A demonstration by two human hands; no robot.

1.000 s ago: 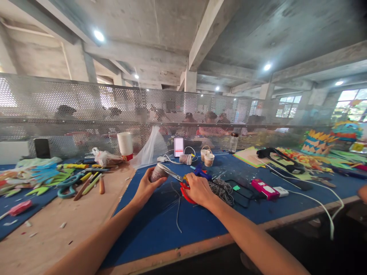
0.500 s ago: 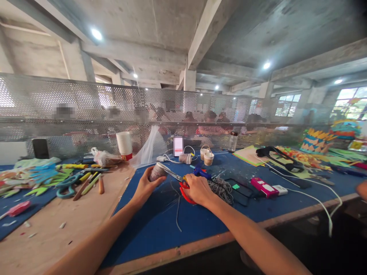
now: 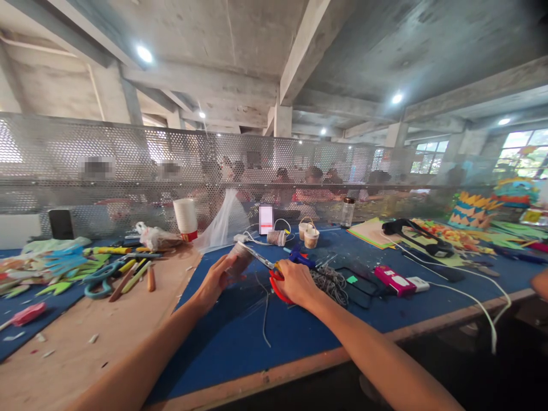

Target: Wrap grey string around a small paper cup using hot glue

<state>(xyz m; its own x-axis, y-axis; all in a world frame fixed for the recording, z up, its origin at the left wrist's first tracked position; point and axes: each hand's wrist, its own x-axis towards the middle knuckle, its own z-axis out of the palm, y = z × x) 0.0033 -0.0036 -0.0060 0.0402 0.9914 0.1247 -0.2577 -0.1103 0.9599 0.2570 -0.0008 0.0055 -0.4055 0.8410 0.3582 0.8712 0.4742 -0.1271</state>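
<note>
My left hand (image 3: 216, 279) is closed around a small paper cup wrapped in grey-brown cord (image 3: 241, 261), tilted above the blue mat. Some fingers and the cup's lower part are smeared by motion. In my right hand (image 3: 299, 281) are scissors (image 3: 261, 259) with red and yellow handles. Their blades reach left to the cup's rim; whether they cut into it cannot be made out. Below lies a loose strand of grey cord (image 3: 265, 319). A blue glue gun (image 3: 303, 258) and a tangle of grey cord (image 3: 333, 285) lie just beyond my right hand.
Behind stand another cord-wrapped cup (image 3: 277, 237), a phone (image 3: 266, 219), small basket-like cups (image 3: 311, 236) and a bottle (image 3: 347, 213). A pink box (image 3: 394, 281) and white cable (image 3: 466, 290) lie right. Tools (image 3: 103, 278) and stacked paper cups (image 3: 185, 217) are left. A perforated screen closes off the back.
My left hand has shifted on the wrapped cup, and the cup has turned slightly and moved a little right. My right hand with the scissors has barely moved.
</note>
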